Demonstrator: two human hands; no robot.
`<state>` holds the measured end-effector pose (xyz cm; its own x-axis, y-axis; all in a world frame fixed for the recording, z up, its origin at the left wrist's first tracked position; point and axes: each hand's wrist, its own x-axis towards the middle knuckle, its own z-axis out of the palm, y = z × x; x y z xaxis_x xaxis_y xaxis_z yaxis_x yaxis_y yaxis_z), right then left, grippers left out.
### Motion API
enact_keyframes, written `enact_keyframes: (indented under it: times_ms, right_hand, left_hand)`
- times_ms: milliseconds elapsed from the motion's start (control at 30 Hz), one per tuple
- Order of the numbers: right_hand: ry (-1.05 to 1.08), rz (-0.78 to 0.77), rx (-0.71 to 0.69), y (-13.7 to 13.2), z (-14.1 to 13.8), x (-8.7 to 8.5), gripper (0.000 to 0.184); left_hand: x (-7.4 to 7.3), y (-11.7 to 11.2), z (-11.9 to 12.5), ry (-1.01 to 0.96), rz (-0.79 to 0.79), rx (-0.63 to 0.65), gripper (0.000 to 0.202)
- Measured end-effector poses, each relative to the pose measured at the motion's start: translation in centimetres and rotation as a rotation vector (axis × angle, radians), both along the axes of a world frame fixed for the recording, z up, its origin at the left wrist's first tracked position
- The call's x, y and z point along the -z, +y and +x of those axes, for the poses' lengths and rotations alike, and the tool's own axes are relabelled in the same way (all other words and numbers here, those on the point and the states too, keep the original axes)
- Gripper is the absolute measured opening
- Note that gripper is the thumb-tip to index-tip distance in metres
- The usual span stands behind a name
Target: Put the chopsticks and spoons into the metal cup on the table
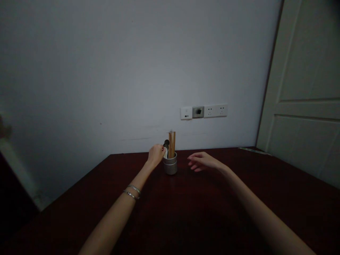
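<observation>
Nearest the camera: left forearm (114,216) and right forearm (259,203), both extended over the near part of the dark red desk (170,216). Two metal bracelets (130,194) are worn at the left wrist.

Grey cup (170,168) is stood upright toward the far edge of the desk, between the far corners, a bit nearer the left one. Chopsticks (172,145) are stood in it, well above the rim. A dark round-topped item (166,142) and a white piece (166,153) are seen at the cup's left rim; neither can be identified for sure.

Left hand (156,154) is placed at the cup's left side, fingers curled and bunched at the white piece. Whether it's pinched or just touched can't be made out. Right hand (202,161) is held just right of the cup, apart from it, fingers loosely bent and slightly spread, nothing held.

Handling, judged by eye: cup is probably stiff, fairly light, maybe slick; best gripped around the wall below the rim, from both sides. Tall contents probably make it top-heavy, so it could be tipped by a high push. Chopsticks should be light, stiff, prone to roll; best taken as a bundle above the rim.
</observation>
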<state>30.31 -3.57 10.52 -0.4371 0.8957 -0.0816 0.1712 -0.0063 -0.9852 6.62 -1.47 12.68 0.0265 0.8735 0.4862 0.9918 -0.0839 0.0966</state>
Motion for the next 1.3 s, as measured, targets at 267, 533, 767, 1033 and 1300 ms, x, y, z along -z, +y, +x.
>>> enact_keyframes:
  times_ms: [267, 533, 767, 1033, 1300]
  right_hand:
    - [-0.045, 0.028, -0.040, 0.3, 0.0, 0.4, 0.034]
    - [-0.085, 0.044, -0.070, 0.1, 0.1, 0.3, 0.033]
    - [-0.113, 0.047, -0.073, 0.3, 0.1, 0.6, 0.035]
    - [-0.137, 0.034, -0.108, 0.5, 0.0, 0.8, 0.034]
    - [-0.149, 0.050, -0.122, 0.6, 0.0, 1.0, 0.035]
  left_hand:
    - [1.0, 0.0, 0.2, -0.033, -0.060, 0.016, 0.025]
    - [1.9, 0.7, -0.5, -0.072, -0.063, 0.064, 0.025]
    - [1.9, 0.5, -0.5, -0.133, -0.119, 0.103, 0.027]
    - [2.5, 0.6, -0.4, -0.065, -0.097, 0.058, 0.024]
    - [3.0, 0.6, -0.7, -0.100, -0.069, 0.054, 0.024]
